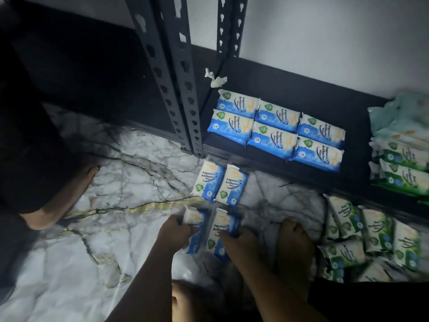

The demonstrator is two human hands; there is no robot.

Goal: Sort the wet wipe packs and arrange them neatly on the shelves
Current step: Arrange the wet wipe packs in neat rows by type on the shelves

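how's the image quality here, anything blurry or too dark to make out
Head view: dim overall, with the left shelf bay nearly black; the shelved blue packs are sharp enough to read; the held blue packs, gripped by the left hand and right hand, are motion-blurred; the green packs at the right edge smear; the shelf posts lean from wide-angle distortion.

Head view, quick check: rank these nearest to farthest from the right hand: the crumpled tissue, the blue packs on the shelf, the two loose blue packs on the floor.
From the right hand:
1. Floor pair, just ahead on the marble floor.
2. Shelf packs, farther ahead on the bottom shelf.
3. Tissue, farthest, at the shelf's back left corner.
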